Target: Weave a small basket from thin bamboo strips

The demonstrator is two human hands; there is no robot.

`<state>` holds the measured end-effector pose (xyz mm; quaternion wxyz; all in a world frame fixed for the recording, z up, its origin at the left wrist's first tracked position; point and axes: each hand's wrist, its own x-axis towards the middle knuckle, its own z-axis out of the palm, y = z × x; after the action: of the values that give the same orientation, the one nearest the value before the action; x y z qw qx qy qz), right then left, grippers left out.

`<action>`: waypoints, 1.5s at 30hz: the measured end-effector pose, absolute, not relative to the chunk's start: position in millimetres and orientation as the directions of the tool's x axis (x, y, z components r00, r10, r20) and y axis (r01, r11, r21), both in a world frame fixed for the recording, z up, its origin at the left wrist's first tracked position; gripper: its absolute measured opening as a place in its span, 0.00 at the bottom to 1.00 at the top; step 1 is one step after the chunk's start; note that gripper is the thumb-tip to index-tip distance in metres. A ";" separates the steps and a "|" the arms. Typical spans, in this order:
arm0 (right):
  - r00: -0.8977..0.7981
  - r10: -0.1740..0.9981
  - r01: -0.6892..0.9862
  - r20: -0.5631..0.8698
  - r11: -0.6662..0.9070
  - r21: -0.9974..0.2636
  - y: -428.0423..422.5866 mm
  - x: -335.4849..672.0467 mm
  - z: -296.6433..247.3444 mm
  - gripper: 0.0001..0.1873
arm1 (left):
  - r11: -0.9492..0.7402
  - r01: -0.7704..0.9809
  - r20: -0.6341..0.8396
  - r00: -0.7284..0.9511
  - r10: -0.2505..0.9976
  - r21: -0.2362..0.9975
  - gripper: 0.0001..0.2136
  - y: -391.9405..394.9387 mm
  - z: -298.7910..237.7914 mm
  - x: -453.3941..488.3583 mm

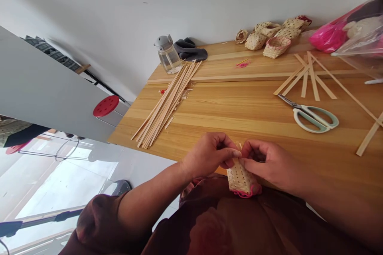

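A small, pale woven bamboo piece (240,180) with a pink thread edging sits at the near edge of the tabletop, directly below and between the two hands. Its lower, pink-edged end touches the person's dark brown patterned shirt (209,223), and its upper end rises into the hands.

Both hands are closed in a pinch on that upper end. The left hand (209,155) comes in from the image's left, with its thumb reaching across the top of the weave. The right hand (267,163) grips from the other side, its fingers curled in and nearly meeting the left thumb. A few loose strip ends stick up between them.

The light pine tabletop (239,115) stretches ahead. Left of centre lies a loose bundle of narrow bamboo strips (164,103), with a glass jar with a grey lid (167,53) and a crumpled grey cloth (190,50) beyond it. To the right are scissors with pale green handles (314,117), just beside a fan of wider crossed bamboo strips (308,75). Several small woven bamboo baskets (277,46) sit along the far edge, near a tuft of pink thread (243,63) and a pink plastic bag (329,36).
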<state>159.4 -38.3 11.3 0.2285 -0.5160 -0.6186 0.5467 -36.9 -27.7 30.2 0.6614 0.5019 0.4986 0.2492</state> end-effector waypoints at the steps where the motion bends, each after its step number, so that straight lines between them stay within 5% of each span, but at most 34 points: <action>1: -0.362 0.887 0.368 -0.286 -0.146 -0.919 -37.9 160.1 9.4 0.08 | 0.355 0.167 -0.392 0.379 0.839 0.920 0.08 -28.5 28.4 -37.3; 5: -0.370 0.885 0.389 -0.283 -0.129 -0.912 -46.6 161.8 8.6 0.07 | 0.275 0.153 -0.313 0.381 0.870 0.949 0.08 -30.9 20.6 -39.0; 12: -0.475 0.873 0.498 0.108 0.368 -0.785 -59.3 169.9 13.0 0.09 | 0.214 0.186 -0.270 0.372 0.888 0.959 0.08 -31.5 14.9 -39.7; 21: -0.657 0.735 0.486 0.171 0.585 -0.649 -48.7 171.0 16.4 0.13 | 0.091 0.320 -0.218 0.385 0.897 0.943 0.06 -36.0 21.9 -38.9; 26: -0.641 0.750 0.489 0.162 0.562 -0.667 -50.3 172.2 17.2 0.07 | 0.074 0.334 -0.212 0.399 0.892 0.940 0.06 -36.4 19.9 -38.9; 32: -0.728 0.646 0.413 0.230 0.680 -0.605 -50.2 171.7 11.2 0.16 | 0.073 0.338 -0.210 0.389 0.897 0.938 0.07 -37.1 15.3 -38.3; 38: -0.747 0.628 0.378 0.218 0.671 -0.637 -43.2 171.3 14.6 0.14 | 0.071 0.374 -0.222 0.379 0.898 0.925 0.07 -40.5 16.2 -36.7; 45: -0.613 0.786 0.449 0.082 0.432 -0.783 -47.0 185.2 9.2 0.08 | 0.310 0.171 -0.353 0.500 0.791 0.935 0.09 -24.6 12.7 -51.0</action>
<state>185.2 -47.0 9.2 0.2245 -0.3783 -0.8158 0.3755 -51.0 -24.6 12.7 0.6763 0.5409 0.4445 0.2291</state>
